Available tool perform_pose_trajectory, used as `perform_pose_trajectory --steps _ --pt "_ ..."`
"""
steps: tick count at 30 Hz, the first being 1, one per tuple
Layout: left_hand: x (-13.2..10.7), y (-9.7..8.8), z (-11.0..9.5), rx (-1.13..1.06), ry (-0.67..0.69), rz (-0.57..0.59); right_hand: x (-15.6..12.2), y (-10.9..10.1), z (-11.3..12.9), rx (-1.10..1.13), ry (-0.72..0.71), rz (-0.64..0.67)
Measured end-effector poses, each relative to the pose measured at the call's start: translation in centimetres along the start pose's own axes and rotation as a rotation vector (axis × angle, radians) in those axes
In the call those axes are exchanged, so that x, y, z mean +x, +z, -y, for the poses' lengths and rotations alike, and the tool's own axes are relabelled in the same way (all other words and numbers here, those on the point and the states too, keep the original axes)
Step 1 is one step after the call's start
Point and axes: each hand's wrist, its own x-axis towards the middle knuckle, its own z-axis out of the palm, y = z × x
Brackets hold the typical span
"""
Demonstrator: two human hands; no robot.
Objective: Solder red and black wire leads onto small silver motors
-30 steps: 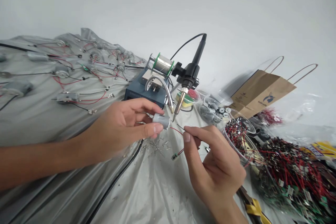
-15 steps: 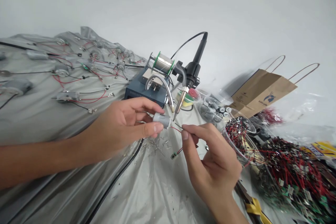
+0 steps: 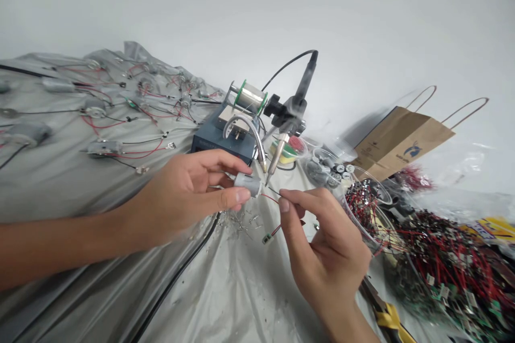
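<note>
A small grey motor (image 3: 247, 184) is pinched between the thumb and fingers of my left hand (image 3: 197, 182), its terminal end turned right. Just at that end is the tip of a soldering iron (image 3: 277, 158), clamped in a stand, with the metal solder feed tube (image 3: 257, 142) beside it. My right hand (image 3: 322, 241) pinches a thin black wire (image 3: 274, 192) between thumb and forefinger, its end close to the iron's tip. A red wire (image 3: 270, 198) runs from the motor toward my right hand. Below the fingers hangs a small green circuit board (image 3: 267, 238).
Behind stands a blue soldering station (image 3: 205, 136) with a solder spool (image 3: 250, 97). Wired motors (image 3: 94, 107) lie on the left of the grey sheet. At right are a tub of motors (image 3: 330, 169), a paper bag (image 3: 402, 139), heaped wired boards (image 3: 454, 257) and yellow-handled pliers (image 3: 388, 316).
Both hands hold almost the same pose. A faint wisp of smoke now shows around the iron's holder, where the view was clearer before.
</note>
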Motion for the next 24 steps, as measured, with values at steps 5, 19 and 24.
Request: perform_pose_trajectory --steps 5,19,24 --pt "0.0 0.02 0.05 -0.021 0.017 0.002 0.03 0.0 0.06 -0.009 -0.006 -0.003" --pt "0.1 -0.04 0.1 0.011 0.034 0.0 0.12 -0.05 0.07 -0.055 -0.019 0.009" --pt "0.21 -0.06 0.31 -0.005 0.04 0.002 0.08 0.02 0.12 -0.055 -0.016 0.006"
